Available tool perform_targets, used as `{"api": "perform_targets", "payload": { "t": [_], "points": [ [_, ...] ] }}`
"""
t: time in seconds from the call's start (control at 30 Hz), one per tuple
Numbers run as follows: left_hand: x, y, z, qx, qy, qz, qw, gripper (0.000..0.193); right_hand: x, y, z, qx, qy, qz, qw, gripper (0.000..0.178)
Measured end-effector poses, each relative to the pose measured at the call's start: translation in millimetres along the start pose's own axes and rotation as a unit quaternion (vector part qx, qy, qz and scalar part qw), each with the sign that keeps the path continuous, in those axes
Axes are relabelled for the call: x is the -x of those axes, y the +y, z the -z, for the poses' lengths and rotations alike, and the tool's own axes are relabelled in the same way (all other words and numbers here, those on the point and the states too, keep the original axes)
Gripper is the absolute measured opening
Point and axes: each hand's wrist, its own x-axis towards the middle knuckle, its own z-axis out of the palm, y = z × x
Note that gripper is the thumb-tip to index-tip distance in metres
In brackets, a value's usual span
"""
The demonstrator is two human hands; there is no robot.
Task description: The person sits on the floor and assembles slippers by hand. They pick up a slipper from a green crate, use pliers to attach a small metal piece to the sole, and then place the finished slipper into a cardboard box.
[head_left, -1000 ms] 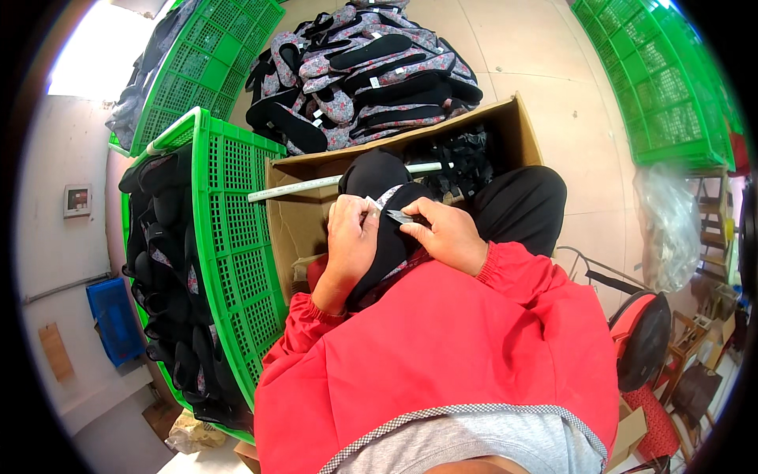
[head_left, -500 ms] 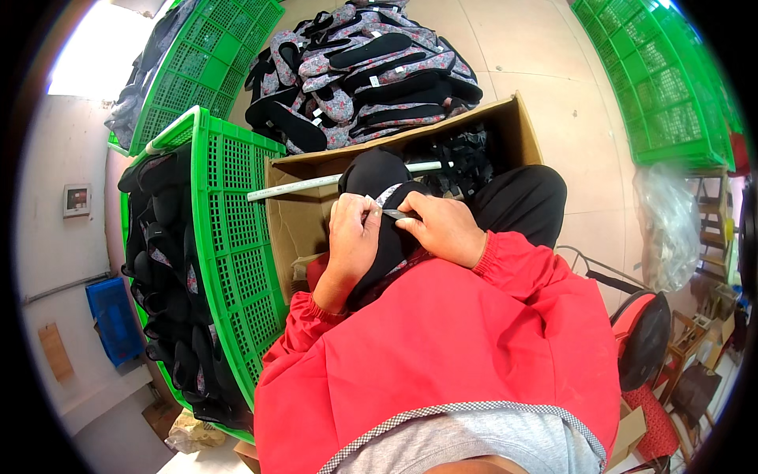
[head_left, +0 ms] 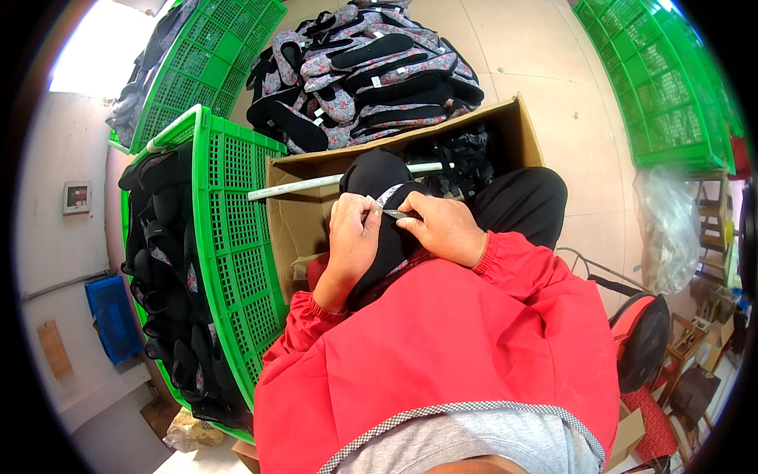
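A black slipper with a pale floral lining (head_left: 388, 194) lies over my left knee, mostly covered by my hands and merging with the black trousers. My left hand (head_left: 354, 234) is closed in a pinch on its edge, thumb and forefinger together. From the other side my right hand (head_left: 444, 227) grips a small, thin metal tool (head_left: 394, 213), its tip pointing left to where the left fingers pinch. Whether the tool is a blade or snips cannot be made out. Both hands nearly meet at this spot.
An open cardboard box (head_left: 286, 229) with dark scraps stands before my knees, a white pipe (head_left: 296, 188) lying across it. Beyond is a heap of floral slippers (head_left: 371, 71). A green crate (head_left: 237, 237) of slippers borders my left; another green crate (head_left: 655, 87) stands far right.
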Motion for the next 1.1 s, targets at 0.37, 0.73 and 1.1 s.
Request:
{"api": "perform_targets", "payload": {
  "t": [0.37,0.73,1.1],
  "points": [
    [0.7,-6.6,-1.3,0.01,0.009,0.03,0.999,0.007,-1.9,-1.2,3.0,-0.032,-0.013,-0.012,0.999,0.025],
    [-11.0,-28.6,24.2,0.041,0.124,0.126,0.983,0.005,27.7,43.3,-30.4,-0.587,0.177,-0.172,0.771,0.031],
    [-75.5,37.7,14.5,0.046,-0.002,-0.13,0.99,0.014,36.2,64.3,-50.7,-0.615,0.101,-0.324,0.712,0.015]
  ]
}}
